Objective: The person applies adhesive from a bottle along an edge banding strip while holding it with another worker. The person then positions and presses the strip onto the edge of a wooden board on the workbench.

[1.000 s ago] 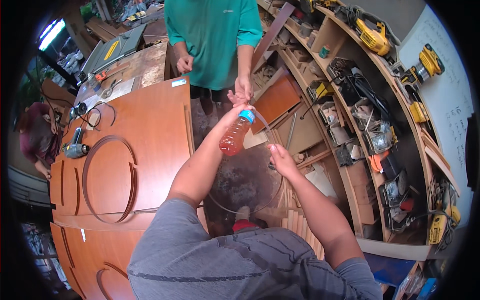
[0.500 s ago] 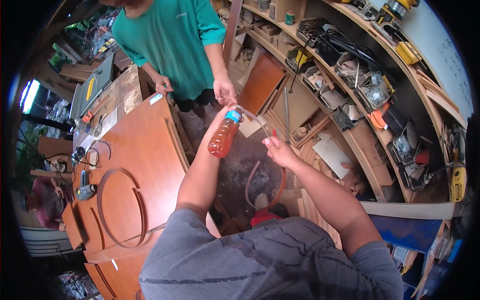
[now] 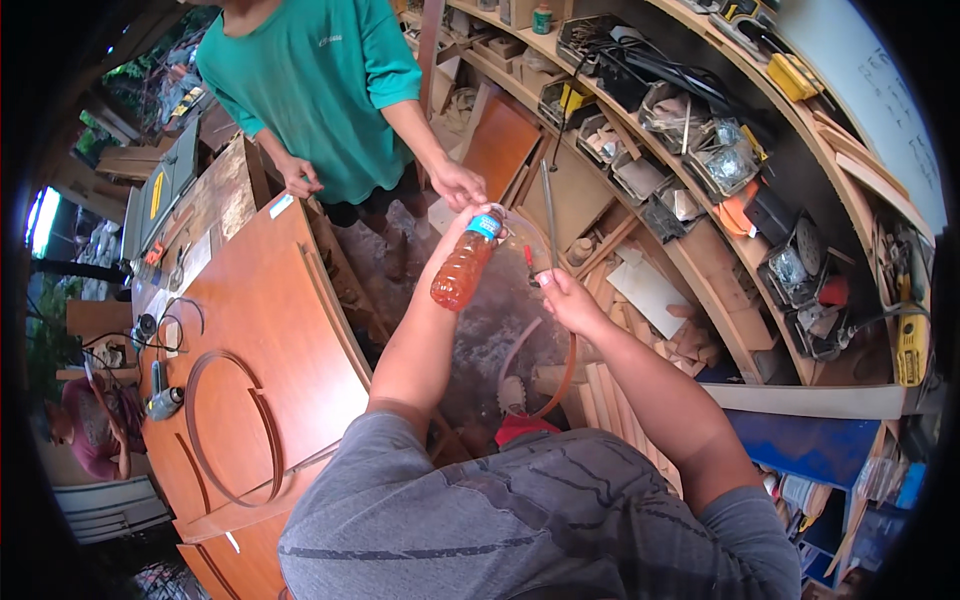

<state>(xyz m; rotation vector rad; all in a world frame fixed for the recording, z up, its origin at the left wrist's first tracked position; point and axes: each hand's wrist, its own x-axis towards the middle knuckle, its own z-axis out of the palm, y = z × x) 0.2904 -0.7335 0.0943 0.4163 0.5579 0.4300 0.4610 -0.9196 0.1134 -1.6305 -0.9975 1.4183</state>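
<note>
My left hand [image 3: 453, 238] is wrapped round a clear plastic bottle [image 3: 462, 272] with a blue label, tilted and holding reddish-amber liquid. A clear thin hose [image 3: 571, 365] loops from near the bottle's top past my right hand [image 3: 573, 302] and down towards my waist; amber colour fills part of its lower loop. My right fingers pinch this hose just beside a small red fitting [image 3: 529, 257]. A co-worker's hand [image 3: 460, 185] reaches to the bottle's top end, its fingertips close to the hose; whether they touch it I cannot tell.
A brown wooden panel bench [image 3: 300, 330] stands at left, with a curved wooden hoop [image 3: 272, 430] and a drill [image 3: 165, 402] on it. Shelves [image 3: 700, 215] of tools and bins curve along the right. Wood offcuts [image 3: 612, 400] lean below them. Another person [image 3: 95, 410] is at far left.
The bottle and my left hand have shifted slightly right. The red fitting shows more plainly above my right hand. The co-worker's hand stays by the bottle's top.
</note>
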